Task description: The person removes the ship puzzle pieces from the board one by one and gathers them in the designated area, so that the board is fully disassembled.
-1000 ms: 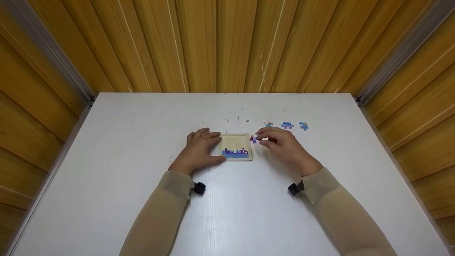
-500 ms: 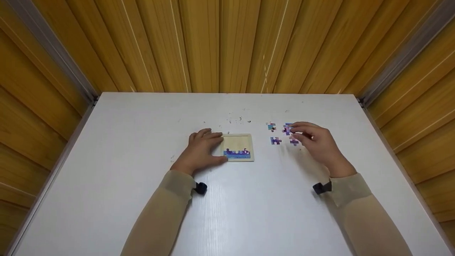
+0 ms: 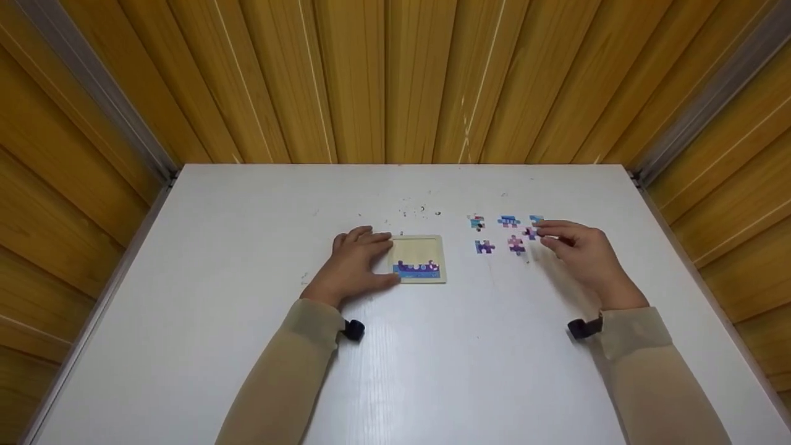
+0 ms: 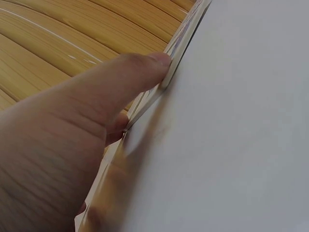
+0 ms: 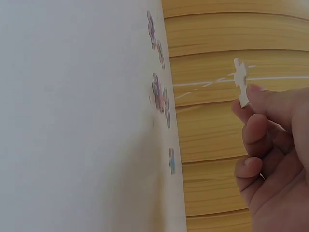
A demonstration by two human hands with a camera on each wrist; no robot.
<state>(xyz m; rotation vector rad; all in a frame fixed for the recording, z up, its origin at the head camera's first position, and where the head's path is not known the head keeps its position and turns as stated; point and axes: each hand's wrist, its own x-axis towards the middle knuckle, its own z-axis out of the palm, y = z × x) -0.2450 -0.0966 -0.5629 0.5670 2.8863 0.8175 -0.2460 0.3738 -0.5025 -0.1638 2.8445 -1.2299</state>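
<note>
My left hand (image 3: 358, 262) holds a small square puzzle tray (image 3: 442, 262) by its left side. The thumb (image 4: 145, 67) lies on the near left corner of the tray's edge, and the fingers are at the far left corner. Joined pieces (image 3: 417, 269) with a blue and purple picture fill the near strip of the tray; bare wood shows above. My right hand (image 3: 578, 253) pinches a purple puzzle piece (image 3: 530, 233) between thumb and fingertips, raised above the table. In the right wrist view this puzzle piece (image 5: 240, 79) turns its pale side to the camera.
Loose puzzle pieces lie right of the tray: a teal one (image 3: 476, 222), a blue one (image 3: 509, 221), a light blue one (image 3: 536, 219), a purple one (image 3: 484, 247) and a pink one (image 3: 516, 245). Dark specks mark the white table (image 3: 395, 371). Wooden panelling stands behind.
My right hand has moved right, from the tray's right edge to beyond the loose pieces, carrying the purple puzzle piece. My left hand has stayed at the tray.
</note>
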